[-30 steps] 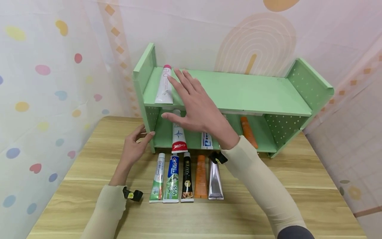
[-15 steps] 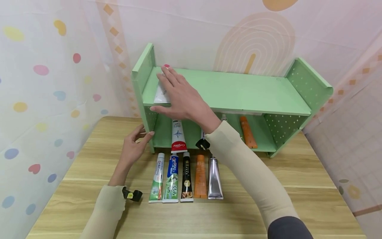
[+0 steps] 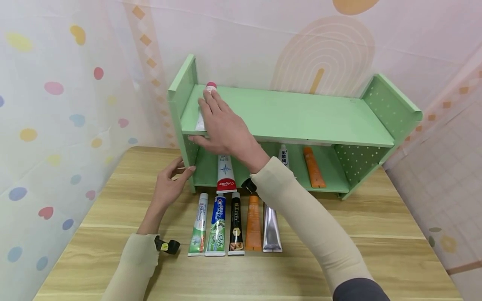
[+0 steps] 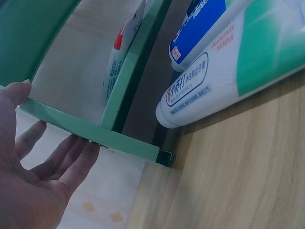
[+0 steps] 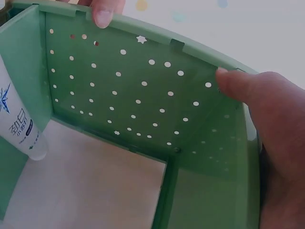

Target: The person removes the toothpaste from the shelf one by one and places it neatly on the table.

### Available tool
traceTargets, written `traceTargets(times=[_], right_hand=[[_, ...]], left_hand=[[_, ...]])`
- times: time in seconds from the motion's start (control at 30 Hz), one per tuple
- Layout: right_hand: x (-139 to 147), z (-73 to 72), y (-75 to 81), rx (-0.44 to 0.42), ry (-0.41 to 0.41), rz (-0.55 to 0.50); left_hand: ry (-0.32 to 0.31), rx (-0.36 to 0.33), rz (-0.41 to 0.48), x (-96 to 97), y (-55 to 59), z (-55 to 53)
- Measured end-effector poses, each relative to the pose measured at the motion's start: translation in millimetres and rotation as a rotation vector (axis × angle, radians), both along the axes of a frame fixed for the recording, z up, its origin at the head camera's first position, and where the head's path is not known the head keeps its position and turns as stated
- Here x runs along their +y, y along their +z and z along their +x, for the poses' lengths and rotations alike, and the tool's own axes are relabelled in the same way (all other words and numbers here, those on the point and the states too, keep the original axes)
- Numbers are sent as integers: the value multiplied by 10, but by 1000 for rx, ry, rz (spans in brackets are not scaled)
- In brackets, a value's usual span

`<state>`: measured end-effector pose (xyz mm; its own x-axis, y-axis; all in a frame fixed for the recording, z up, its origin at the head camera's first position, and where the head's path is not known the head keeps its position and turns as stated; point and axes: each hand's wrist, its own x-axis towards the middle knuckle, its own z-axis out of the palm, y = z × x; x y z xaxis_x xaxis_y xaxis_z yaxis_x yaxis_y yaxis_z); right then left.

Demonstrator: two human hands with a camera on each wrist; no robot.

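A green two-level shelf (image 3: 293,119) stands on the wooden table. My left hand (image 3: 171,184) holds the front edge of its left side panel, thumb on the inner face and fingers outside, as the left wrist view shows. Across a white tube with a pink cap (image 3: 211,85) on the upper level lies my right hand (image 3: 227,129), fingers extended and together, covering most of the tube. Its thumb is below the upper board's front edge, near the side panel. On the lower level, a Colgate toothpaste tube (image 3: 226,175) is partly hidden under that hand.
In front of the shelf lie a green-white tube (image 3: 198,225), a blue-green Crest tube (image 3: 216,225), a black tube (image 3: 236,225), an orange tube (image 3: 253,225) and a silver tube (image 3: 272,232). The lower level also bears a white tube (image 3: 283,155) and another orange tube (image 3: 314,167).
My right hand has moved left and down onto the pink-capped tube, which was almost fully visible earlier. My left hand has stayed at the side panel.
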<state>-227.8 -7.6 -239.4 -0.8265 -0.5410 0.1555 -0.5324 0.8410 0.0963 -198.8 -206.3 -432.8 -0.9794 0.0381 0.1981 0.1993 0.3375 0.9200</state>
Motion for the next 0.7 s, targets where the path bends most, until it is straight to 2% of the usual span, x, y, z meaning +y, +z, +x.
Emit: traceTargets(times=[0.3,0.7], right_hand=[[-2,67,-22,39,-2,24],[139,249,-94,113,30,30]], left_hand=[[6,6,-1,-19,-5,6],[14,1,5,-29,-15,11]])
